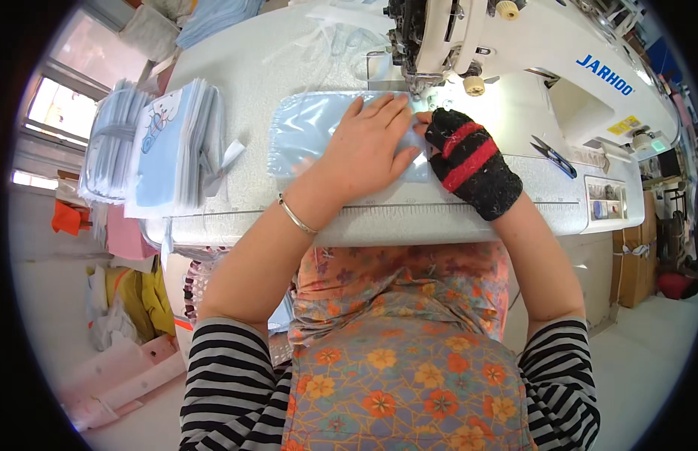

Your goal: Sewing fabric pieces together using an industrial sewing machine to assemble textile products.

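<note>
"Head view: where were your hands?"

"My left hand [370, 149] lay flat, not gripping, on a shiny light-blue sheet [298, 139] on the bench [247, 98], right by the sewing machine [541, 52]."

"And the other?"

"Right hand [473, 163] was half-curled at its right edge, honestly couldn't tell if pinching."

I can make out black-handled thread snips [555, 157] on the right part of the counter [240, 83] and an inset tray [606, 201] at its front right corner. I see a corded cardboard box [633, 259] low to the counter's right, mustard-yellow cloth [144, 298] low to its left, and orange cloth [65, 217] and a window [60, 107] beyond its left end.
</note>
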Demonstrator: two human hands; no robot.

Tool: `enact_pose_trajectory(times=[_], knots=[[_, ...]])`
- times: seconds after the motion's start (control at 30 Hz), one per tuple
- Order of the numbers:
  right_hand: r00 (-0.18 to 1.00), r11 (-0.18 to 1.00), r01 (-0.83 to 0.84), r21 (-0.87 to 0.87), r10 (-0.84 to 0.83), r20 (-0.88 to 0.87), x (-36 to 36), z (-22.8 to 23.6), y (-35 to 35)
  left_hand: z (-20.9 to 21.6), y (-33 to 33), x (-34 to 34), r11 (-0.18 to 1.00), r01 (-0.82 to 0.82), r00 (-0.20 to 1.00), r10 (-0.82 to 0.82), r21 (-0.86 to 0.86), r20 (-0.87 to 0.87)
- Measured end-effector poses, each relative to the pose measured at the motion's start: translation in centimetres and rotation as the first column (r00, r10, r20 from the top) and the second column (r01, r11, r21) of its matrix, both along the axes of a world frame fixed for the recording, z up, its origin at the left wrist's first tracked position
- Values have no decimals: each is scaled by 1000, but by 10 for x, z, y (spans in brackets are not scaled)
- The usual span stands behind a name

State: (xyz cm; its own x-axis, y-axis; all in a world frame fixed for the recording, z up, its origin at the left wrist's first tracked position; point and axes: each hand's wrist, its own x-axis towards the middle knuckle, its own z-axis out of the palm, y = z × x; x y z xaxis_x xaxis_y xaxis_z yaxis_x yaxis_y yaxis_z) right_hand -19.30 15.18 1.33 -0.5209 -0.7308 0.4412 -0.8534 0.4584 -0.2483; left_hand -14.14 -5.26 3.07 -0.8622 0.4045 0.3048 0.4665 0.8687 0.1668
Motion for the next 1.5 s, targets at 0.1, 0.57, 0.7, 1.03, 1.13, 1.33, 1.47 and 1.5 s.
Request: enact_pose_trajectory(times=[0.1, 0.57, 0.7, 1.03, 1.13, 1.33, 1.47, 1.5], knots=[[1000, 1000, 1, 5, -1, 9, 5, 3, 2, -3, 4, 2, 999, -40, 999, 40, -1, -9], [999, 997, -21, 78, 19, 31, 2, 3, 5, -9, 6, 10, 997, 22, 979, -8, 69, -205], [1000, 997, 18, 80, -17, -22, -1, 1, -1, -11, 0, -4, 992, 27, 976, 0, 119, -219], [995, 998, 23, -59, -29, -98, -10, -3, -9, -18, -22, -56, 983, 22, 970, 24, 184, -242], [998, 995, 29, -91, -34, -54, -7, 7, -9, -22, -27, -57, 980, 11, 946, 54, 197, -320], [998, 995, 60, -75, -61, -12, -8, 10, -9, -13, -41, -46, 960, -243, 924, 272, 139, -269], [998, 991, 28, -128, -34, -49, -7, 10, -9, -8, -43, -51, 966, -253, 934, 259, 56, -245], [998, 991, 18, -130, -25, -54, -6, 10, -9, -6, -44, -50, 966, -251, 931, 257, 58, -260]])
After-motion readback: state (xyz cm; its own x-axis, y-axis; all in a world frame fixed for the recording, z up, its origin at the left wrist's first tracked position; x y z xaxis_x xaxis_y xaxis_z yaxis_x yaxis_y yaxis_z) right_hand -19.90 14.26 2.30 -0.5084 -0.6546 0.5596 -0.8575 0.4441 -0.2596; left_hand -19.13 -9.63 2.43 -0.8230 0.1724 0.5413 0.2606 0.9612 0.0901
